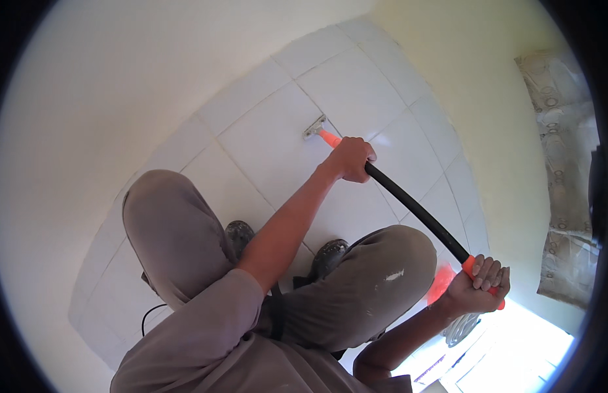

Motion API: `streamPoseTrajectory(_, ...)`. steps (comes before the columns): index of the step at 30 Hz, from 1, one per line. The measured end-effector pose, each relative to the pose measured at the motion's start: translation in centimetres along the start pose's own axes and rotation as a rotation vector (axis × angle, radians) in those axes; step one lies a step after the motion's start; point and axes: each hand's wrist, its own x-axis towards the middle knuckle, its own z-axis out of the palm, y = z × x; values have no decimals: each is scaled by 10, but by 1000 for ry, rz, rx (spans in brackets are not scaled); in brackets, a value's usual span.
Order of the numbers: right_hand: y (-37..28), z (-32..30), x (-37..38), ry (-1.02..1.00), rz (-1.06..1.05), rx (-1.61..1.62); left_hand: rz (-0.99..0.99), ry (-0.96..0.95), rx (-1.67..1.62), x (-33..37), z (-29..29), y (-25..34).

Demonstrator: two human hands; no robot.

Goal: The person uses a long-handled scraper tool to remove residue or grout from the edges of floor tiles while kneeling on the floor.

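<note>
A long-handled floor scraper (418, 213) slants across the view, with a black shaft, orange ends and a flat metal head. Its head is at the white tiled floor (264, 154), close to a grout line; I cannot tell whether the blade presses on the tile. My left hand (353, 159) is wrapped round the lower shaft, just above the orange neck. Further back and to the right, my right hand (477, 285) grips the orange end of the handle. Both hands are closed on the one tool.
My bent knees and dark shoes (329, 257) are close below the scraper. Pale walls (120, 85) meet the tiles on both sides. Patterned cloth or sheeting (556, 157) hangs at the right. Something red (441, 283) and a coiled pale item (461, 329) lie near my right forearm.
</note>
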Motion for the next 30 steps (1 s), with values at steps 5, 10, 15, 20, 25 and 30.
streamPoseTrajectory(5, -29, -34, -8, -10, -91, -49, 28, -83, -25, -10, 34, 33)
streamPoseTrajectory(10, 11, -1, -10, 154, -1, 42, 95, 119, 37, -4, 2, -4)
streamPoseTrajectory(15, 2, 14, -11, 74, -31, -23, 22, 72, -4, -2, -2, 2)
streamPoseTrajectory(20, 32, 26, -7, 28, 14, 67, 47, 137, 81, 10, -31, -17)
streamPoseTrajectory(25, 19, 44, -17, 50, -3, -1, 143, 277, 45, 0, -26, -16)
streamPoseTrajectory(30, 27, 44, -6, 7, 11, 52, 132, 272, 46, 15, -35, -19)
